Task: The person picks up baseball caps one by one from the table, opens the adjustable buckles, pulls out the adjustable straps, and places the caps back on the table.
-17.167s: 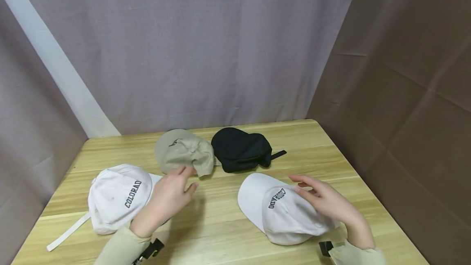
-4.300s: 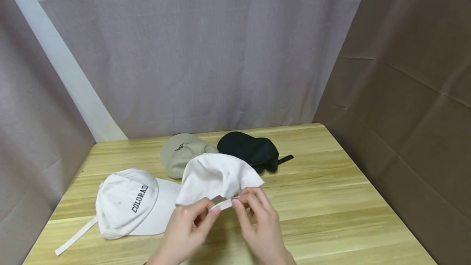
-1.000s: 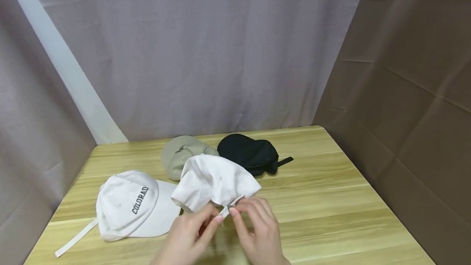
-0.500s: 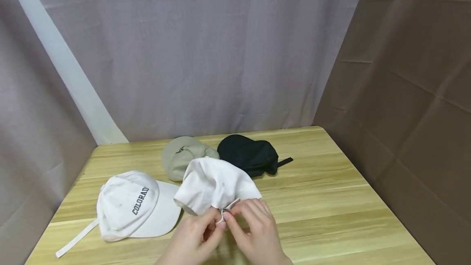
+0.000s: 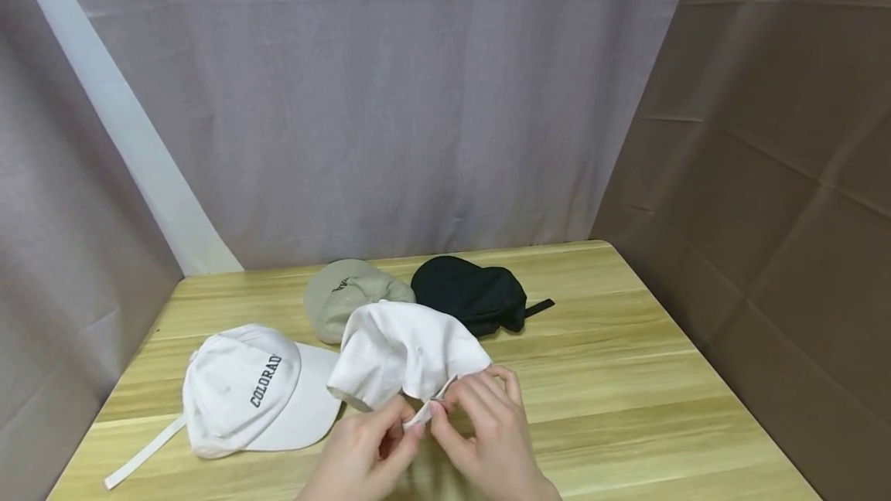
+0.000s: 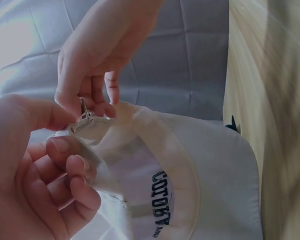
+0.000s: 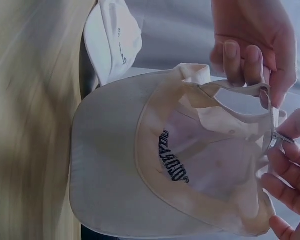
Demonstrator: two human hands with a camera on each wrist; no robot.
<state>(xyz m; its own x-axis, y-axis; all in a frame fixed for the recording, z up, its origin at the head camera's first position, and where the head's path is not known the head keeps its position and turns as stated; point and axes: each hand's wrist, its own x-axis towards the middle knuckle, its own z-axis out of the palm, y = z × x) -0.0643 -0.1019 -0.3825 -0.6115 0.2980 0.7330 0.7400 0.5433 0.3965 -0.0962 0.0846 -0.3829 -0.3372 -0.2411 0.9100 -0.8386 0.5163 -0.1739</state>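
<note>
A white cap [image 5: 411, 346] is held above the front middle of the table, its back strap toward me. My left hand [image 5: 365, 447] pinches the strap [image 5: 419, 414] between thumb and fingers. Close beside it, my right hand [image 5: 490, 431] pinches the strap at the metal buckle [image 7: 275, 139], which the right wrist view shows between thumb and fingertips. In that view the inside of the cap [image 7: 210, 150] and its dark lettering face the camera. The left wrist view shows both hands at the buckle [image 6: 86, 116], partly covered by fingers.
A second white cap [image 5: 237, 389] lettered in black lies at the left, its strap [image 5: 146, 451] stretched toward the front left. Behind the held cap lie a beige cap [image 5: 334, 300] and a black cap [image 5: 466, 292]. Curtains [image 5: 390, 99] stand behind the wooden table [image 5: 626, 377].
Over the last second the held cap has dipped slightly. The hands drew together and parted a little, with the strap bending and then straightening between them.
</note>
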